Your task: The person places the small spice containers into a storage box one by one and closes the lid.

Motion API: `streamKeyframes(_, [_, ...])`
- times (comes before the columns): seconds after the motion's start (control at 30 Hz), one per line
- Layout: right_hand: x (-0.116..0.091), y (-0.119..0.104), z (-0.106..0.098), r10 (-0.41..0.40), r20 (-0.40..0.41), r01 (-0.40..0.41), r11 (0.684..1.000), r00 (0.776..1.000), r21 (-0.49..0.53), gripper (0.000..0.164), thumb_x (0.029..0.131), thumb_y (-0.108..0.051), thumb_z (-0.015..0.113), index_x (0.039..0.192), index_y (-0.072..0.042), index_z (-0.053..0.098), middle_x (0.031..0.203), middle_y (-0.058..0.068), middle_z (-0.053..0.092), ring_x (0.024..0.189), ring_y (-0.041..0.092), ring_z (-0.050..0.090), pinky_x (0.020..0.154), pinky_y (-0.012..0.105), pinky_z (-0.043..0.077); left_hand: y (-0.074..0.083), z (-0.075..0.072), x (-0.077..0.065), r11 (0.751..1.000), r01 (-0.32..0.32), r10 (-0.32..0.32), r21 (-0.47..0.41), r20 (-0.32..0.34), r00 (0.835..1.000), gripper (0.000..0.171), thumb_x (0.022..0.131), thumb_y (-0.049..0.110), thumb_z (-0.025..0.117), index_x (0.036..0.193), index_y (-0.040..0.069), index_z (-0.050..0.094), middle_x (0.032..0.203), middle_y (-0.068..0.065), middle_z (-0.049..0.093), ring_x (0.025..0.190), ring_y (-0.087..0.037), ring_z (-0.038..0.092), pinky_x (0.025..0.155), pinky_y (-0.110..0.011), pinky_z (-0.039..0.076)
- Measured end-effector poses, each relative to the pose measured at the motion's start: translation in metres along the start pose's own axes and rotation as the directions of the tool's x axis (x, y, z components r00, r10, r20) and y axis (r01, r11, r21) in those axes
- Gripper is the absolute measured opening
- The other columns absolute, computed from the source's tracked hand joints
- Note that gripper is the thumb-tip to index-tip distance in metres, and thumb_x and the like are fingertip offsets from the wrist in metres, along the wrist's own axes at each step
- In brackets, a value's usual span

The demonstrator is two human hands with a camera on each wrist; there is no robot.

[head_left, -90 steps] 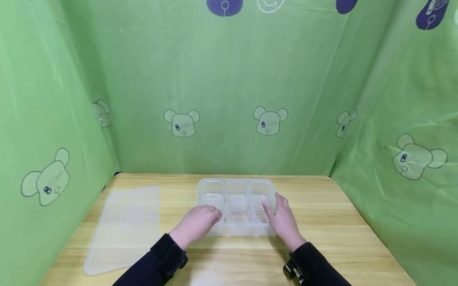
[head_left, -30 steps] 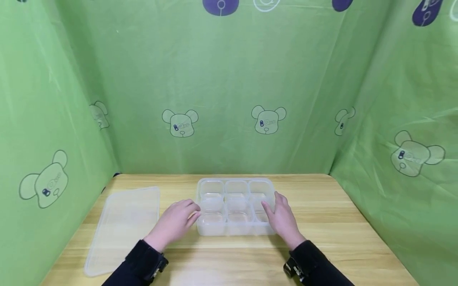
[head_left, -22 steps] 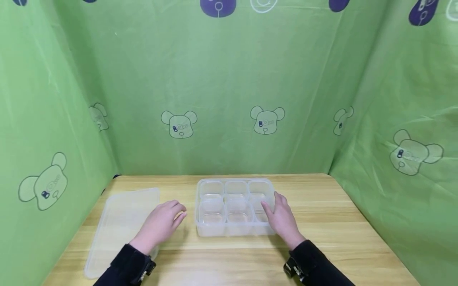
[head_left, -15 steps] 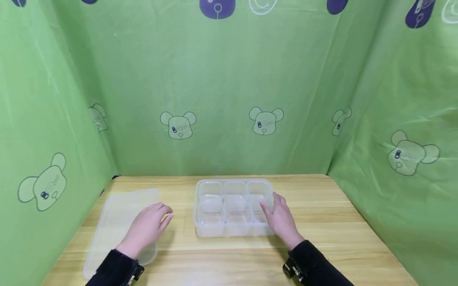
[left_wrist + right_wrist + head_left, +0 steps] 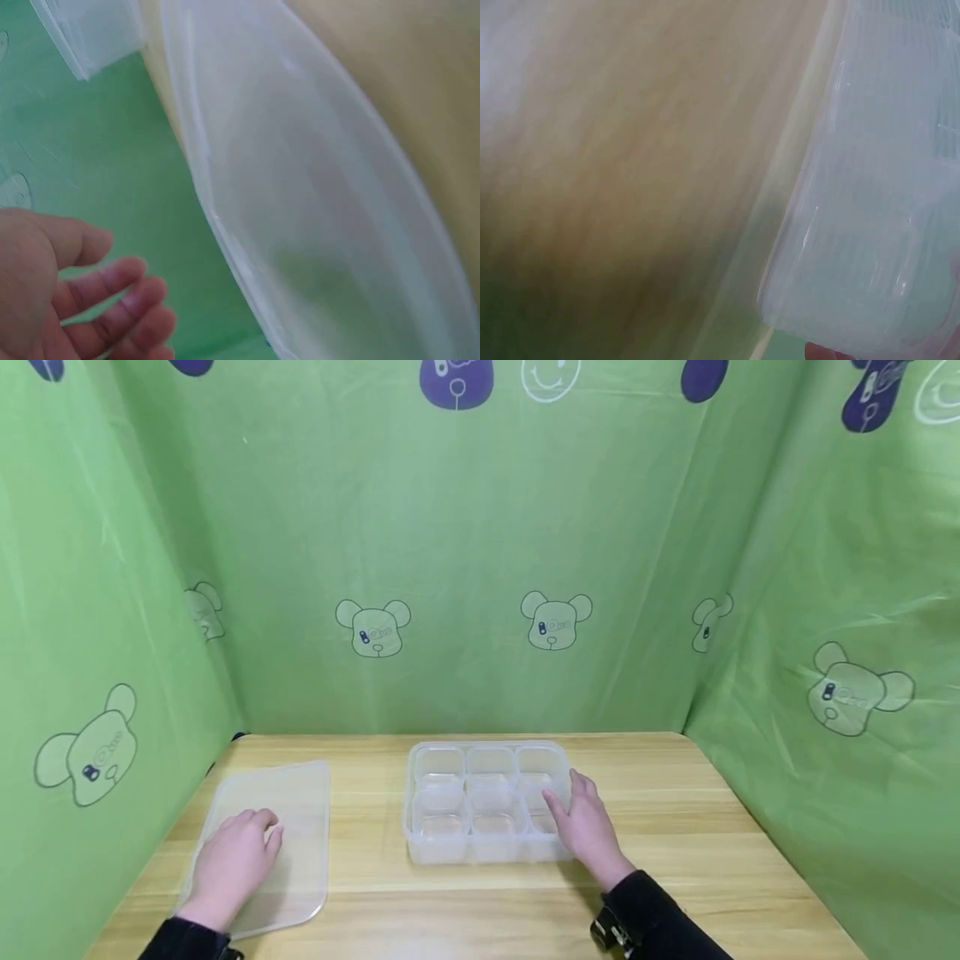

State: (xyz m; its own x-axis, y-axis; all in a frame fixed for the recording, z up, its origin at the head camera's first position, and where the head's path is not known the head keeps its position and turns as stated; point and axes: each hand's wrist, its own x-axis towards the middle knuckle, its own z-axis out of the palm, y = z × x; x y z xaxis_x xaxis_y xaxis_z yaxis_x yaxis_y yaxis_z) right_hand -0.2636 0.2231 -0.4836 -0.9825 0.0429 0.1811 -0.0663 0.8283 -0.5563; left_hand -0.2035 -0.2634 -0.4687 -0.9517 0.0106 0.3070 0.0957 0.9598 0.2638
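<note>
Left hand [image 5: 234, 864] moved leftward from six-compartment plastic box [image 5: 487, 850] to over translucent lid [image 5: 302, 860]. Lid flat on tabletop [image 5: 397, 914], left of box, well apart. Left fingers released, loosely bent. Right hand [image 5: 589, 831] grips box's right end. Green printed cloth [image 5: 465, 527] behind.

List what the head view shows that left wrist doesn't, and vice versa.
Head only: the right hand at the right end of the translucent container, that container's six compartments, the dark sleeves and purple prints.

Left wrist only: the palm side of the left hand, fingers loosely curled, holding nothing.

Both: the left hand, the translucent lid, the wood-grain table, the green cloth and the container, though left wrist seems to catch just a corner of it.
</note>
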Motion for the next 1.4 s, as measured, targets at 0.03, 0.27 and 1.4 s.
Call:
streamKeyframes(0.03, [0.000, 0.000, 0.000, 0.001, -0.001, -0.001, 1.000, 1.000, 0.002, 0.078, 0.105, -0.043, 0.048, 0.151, 0.014, 0.021, 0.153, 0.036, 0.026, 0.135, 0.053, 0.036, 0.112, 0.060, 0.029, -0.004, -0.001, -0.001, 1.000, 0.023, -0.023, -0.002, 0.007, 1.000, 0.025, 0.093, 0.017, 0.064, 0.106, -0.004, 0.068, 0.101, -0.024, 0.068, 0.091, -0.043, 0.064, 0.078, -0.059, 0.050])
streamKeyframes(0.27, [-0.001, 0.000, 0.003, 0.010, 0.005, -0.010, 1.000, 1.000, 0.002, 0.078, 0.105, -0.043, 0.048, 0.151, 0.013, 0.021, 0.154, 0.035, 0.026, 0.135, 0.052, 0.036, 0.112, 0.059, 0.029, -0.023, -0.008, -0.007, 0.985, 0.175, -0.175, 0.008, 0.102, 0.979, 0.033, 0.095, 0.017, 0.057, 0.110, -0.012, 0.062, 0.101, -0.033, 0.064, 0.089, -0.049, 0.063, 0.071, -0.059, 0.052])
streamKeyframes(1.4, [0.001, 0.001, 0.001, 0.004, 0.000, -0.004, 1.000, 1.000, -0.001, 0.077, 0.105, -0.042, 0.048, 0.151, 0.013, 0.021, 0.153, 0.036, 0.025, 0.135, 0.052, 0.036, 0.113, 0.059, 0.029, -0.056, -0.012, -0.011, 0.870, 0.483, -0.483, 0.096, 0.357, 0.799, 0.061, 0.101, 0.032, 0.049, 0.123, -0.025, 0.040, 0.103, -0.042, 0.052, 0.084, -0.046, 0.059, 0.065, -0.054, 0.051])
